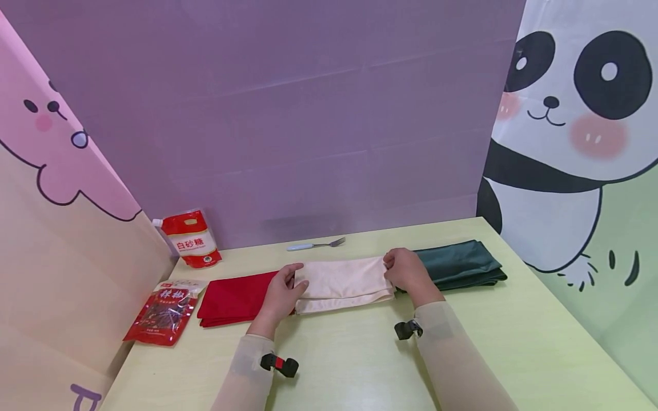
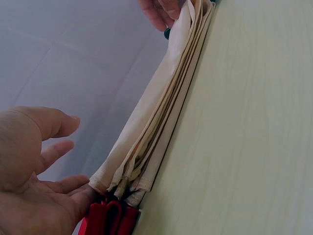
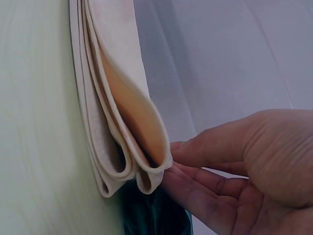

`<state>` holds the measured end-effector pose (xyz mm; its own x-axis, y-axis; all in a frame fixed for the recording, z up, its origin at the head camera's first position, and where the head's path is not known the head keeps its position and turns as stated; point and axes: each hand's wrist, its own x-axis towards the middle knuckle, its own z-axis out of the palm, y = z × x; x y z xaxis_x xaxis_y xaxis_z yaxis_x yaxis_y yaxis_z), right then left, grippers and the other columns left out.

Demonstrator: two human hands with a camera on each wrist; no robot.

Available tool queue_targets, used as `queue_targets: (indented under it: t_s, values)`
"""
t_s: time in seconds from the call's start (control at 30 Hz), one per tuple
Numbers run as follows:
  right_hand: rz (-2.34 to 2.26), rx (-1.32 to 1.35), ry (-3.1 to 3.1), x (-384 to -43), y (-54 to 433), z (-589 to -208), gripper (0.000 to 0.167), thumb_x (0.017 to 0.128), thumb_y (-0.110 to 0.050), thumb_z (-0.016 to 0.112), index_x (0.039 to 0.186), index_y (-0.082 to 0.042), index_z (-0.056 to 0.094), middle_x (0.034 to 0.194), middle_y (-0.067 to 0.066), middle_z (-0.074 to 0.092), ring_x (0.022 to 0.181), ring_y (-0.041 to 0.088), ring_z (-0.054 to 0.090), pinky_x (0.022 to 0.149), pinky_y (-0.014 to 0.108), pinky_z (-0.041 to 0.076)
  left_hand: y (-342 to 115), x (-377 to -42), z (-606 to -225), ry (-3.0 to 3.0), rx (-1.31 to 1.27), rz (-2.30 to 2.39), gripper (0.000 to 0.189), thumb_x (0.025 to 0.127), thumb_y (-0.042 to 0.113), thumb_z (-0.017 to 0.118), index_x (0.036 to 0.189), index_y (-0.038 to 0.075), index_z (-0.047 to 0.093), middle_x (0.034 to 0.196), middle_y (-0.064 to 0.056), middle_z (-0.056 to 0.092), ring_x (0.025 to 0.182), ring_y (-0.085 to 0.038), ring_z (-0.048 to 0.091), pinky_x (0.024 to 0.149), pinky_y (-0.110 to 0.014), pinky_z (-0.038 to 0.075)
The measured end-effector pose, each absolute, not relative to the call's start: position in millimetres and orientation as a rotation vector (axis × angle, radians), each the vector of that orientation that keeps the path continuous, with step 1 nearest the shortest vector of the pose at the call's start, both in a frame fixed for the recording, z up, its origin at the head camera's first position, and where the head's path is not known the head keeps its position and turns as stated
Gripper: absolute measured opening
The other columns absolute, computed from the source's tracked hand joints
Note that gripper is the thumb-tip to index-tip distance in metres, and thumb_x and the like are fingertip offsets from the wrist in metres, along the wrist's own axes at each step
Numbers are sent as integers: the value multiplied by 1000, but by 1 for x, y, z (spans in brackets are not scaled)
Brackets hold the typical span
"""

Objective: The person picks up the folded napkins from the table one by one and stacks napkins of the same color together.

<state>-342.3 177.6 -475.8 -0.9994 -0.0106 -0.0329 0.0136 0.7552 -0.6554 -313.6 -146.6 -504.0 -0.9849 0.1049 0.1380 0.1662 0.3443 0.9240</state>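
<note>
A folded cream cloth (image 1: 344,279) lies between a folded red cloth (image 1: 236,297) on the left and a folded dark green cloth (image 1: 457,265) on the right. My left hand (image 1: 280,294) is at the cream cloth's left end, thumb spread away; in the left wrist view its lower fingers (image 2: 73,186) touch that end, just above the red cloth. At the opposite end, my right hand (image 1: 408,274) pinches the cream cloth's edge between thumb and fingers. The right wrist view shows stacked folds of the cream cloth (image 3: 117,98), the upper one bulging into a loop.
Behind the cloths lies a fork (image 1: 316,245) with a pale handle. A red and white sugar pouch (image 1: 190,240) stands at the back left, and a red bag of dried chillies (image 1: 167,311) lies in front of it. A purple wall backs the pale table (image 1: 349,365).
</note>
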Motion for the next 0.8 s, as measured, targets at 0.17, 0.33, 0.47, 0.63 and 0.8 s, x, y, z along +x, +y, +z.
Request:
queue_targets:
  t_s: [0.17,0.33,0.47,0.63,0.8]
  values:
    - [-1096,5,2899,-341,178,-474,33,93,-2,72,125,3,67,111,14,68,101,30,65,91,47,56,-146,-315,-504,-2513,-260,-1771,51,99,10,72,147,4,56,156,-20,49,149,-38,40,118,-48,37]
    - [-1076,-22,2911,-340,177,-472,33,94,-4,71,127,3,67,113,13,69,102,31,65,91,48,55,-144,-314,-506,-2476,-281,-1824,54,100,10,72,150,3,52,158,-18,46,150,-39,37,119,-47,35]
    - [-1079,-42,2910,-338,175,-471,34,97,-7,70,130,2,66,117,14,68,105,32,65,91,48,55,-143,-314,-507,-2469,-292,-1842,55,100,10,71,151,4,51,159,-17,44,151,-38,36,120,-47,34]
    - [-1079,-110,2920,-337,173,-471,37,100,-12,69,134,2,65,122,17,66,109,33,64,93,50,55,-144,-312,-506,-2465,-297,-1797,53,100,11,71,149,6,53,158,-16,46,150,-40,38,120,-50,34]
    - [-1069,-226,2931,-337,172,-469,40,102,-18,69,137,1,64,127,20,64,114,34,63,97,52,54,-147,-311,-505,-2440,-287,-1795,50,101,12,69,149,9,54,157,-15,48,149,-39,40,120,-50,34]
